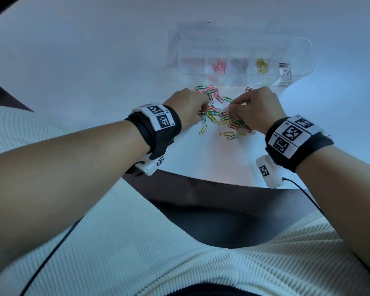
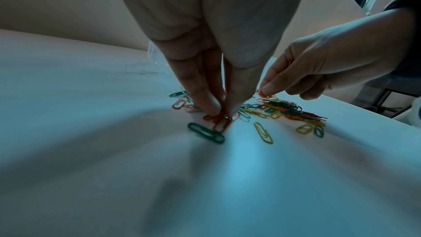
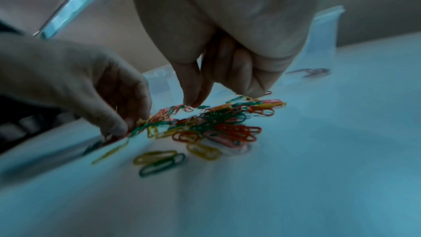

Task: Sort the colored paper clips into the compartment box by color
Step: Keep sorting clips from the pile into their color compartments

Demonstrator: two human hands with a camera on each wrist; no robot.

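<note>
A loose pile of red, pink, green and yellow paper clips [image 1: 224, 116] lies on the white table [image 1: 94, 71]. My left hand [image 1: 202, 112] reaches into the pile's left side. In the left wrist view its fingers and thumb [image 2: 224, 113] pinch a red clip [image 2: 219, 123] against the table. My right hand [image 1: 232, 105] hovers over the pile's far side, thumb and forefinger [image 3: 193, 104] pinching a thin pink clip [image 2: 265, 95]. The clear compartment box [image 1: 303, 60] stands behind the pile and holds pink [image 1: 219, 65], silver [image 1: 238, 65], yellow [image 1: 262, 66] and dark clips [image 1: 284, 65] in separate cells.
The box's clear lid [image 1: 192, 35] lies open behind it. A green clip [image 2: 206, 132] and a yellow clip [image 2: 263, 132] lie apart on the near side of the pile. The table's front edge [image 1: 201, 178] runs just below my wrists, above my lap.
</note>
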